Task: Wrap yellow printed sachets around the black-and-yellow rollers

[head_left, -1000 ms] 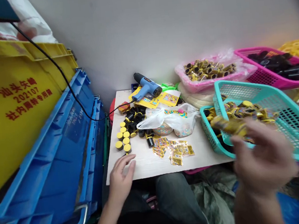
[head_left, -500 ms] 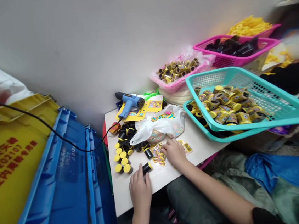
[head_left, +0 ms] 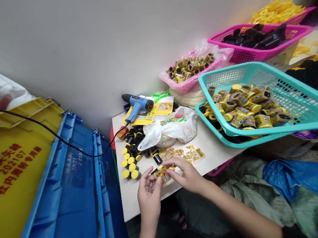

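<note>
A flat, shiny yellow printed label (head_left: 162, 175) is held up between my two hands at the table's front. My right hand (head_left: 188, 175) pinches its right side between thumb and fingertips. At its left edge, my left hand (head_left: 148, 190) has its fingers curled and thumb against the label. Part of a black cylinder shows behind the label, mostly covered. More printed labels (head_left: 195, 153) lie spread beyond my right hand. A black canister (head_left: 157, 158) lies just past my fingers, beside a group of upright yellow-capped canisters (head_left: 135, 174).
A blue heat gun (head_left: 138, 106) lies on printed cards at the back. A white plastic bag (head_left: 166, 129) holds small coloured beads. Turquoise baskets (head_left: 311, 112) of labelled canisters overhang the right side. Pink baskets (head_left: 257, 52) stand behind; blue crates (head_left: 62, 205) line the left.
My right hand has taken a label from the pile and brought it left and nearer to me. My left hand has turned, its fingers now meeting the label's edge.
</note>
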`<act>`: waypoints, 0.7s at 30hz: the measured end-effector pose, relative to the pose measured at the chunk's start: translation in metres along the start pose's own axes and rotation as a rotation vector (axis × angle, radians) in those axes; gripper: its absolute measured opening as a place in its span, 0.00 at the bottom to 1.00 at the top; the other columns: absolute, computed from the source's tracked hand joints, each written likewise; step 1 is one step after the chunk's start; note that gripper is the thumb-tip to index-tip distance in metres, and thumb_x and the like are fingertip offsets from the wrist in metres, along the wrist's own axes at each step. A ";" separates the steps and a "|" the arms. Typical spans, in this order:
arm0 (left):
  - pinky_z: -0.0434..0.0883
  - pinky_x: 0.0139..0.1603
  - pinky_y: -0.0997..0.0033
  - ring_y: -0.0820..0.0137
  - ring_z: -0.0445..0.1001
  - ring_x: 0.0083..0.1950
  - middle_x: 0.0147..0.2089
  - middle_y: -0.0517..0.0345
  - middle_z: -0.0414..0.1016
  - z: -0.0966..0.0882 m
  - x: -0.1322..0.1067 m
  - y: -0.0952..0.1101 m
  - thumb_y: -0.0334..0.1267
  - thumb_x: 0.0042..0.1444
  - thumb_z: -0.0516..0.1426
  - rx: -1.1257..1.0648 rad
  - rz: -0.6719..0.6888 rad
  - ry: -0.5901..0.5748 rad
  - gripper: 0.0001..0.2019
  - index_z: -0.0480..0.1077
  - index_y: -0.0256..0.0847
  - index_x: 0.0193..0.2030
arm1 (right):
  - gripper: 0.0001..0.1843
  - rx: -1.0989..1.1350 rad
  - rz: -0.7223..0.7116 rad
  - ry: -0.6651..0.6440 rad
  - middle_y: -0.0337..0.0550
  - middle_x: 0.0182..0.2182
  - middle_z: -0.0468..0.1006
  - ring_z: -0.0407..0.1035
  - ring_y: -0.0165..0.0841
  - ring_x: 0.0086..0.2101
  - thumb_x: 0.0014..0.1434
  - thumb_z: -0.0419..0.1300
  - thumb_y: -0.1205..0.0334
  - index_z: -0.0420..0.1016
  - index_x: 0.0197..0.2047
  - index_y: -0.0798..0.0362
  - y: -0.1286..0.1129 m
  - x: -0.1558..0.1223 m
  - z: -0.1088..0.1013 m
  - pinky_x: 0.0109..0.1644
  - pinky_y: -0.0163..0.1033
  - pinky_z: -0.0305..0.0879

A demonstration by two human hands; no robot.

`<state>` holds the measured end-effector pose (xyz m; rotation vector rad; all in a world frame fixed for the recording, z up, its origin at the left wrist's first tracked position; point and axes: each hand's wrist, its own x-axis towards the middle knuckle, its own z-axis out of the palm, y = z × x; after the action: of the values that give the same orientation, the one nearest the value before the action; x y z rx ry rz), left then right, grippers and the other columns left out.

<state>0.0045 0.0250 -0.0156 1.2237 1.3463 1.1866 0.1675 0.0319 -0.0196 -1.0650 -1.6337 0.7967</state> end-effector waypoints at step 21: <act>0.76 0.41 0.66 0.63 0.79 0.38 0.35 0.52 0.82 -0.062 0.000 -0.001 0.36 0.37 0.68 -0.084 -0.237 0.164 0.16 0.78 0.37 0.36 | 0.21 -0.108 0.164 -0.288 0.49 0.45 0.72 0.67 0.39 0.44 0.56 0.60 0.61 0.69 0.54 0.50 0.022 0.019 0.039 0.48 0.45 0.63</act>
<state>-0.0570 0.0208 -0.0101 0.8954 1.5012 1.1803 0.1335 0.0577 -0.0428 -1.2161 -1.8645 1.0174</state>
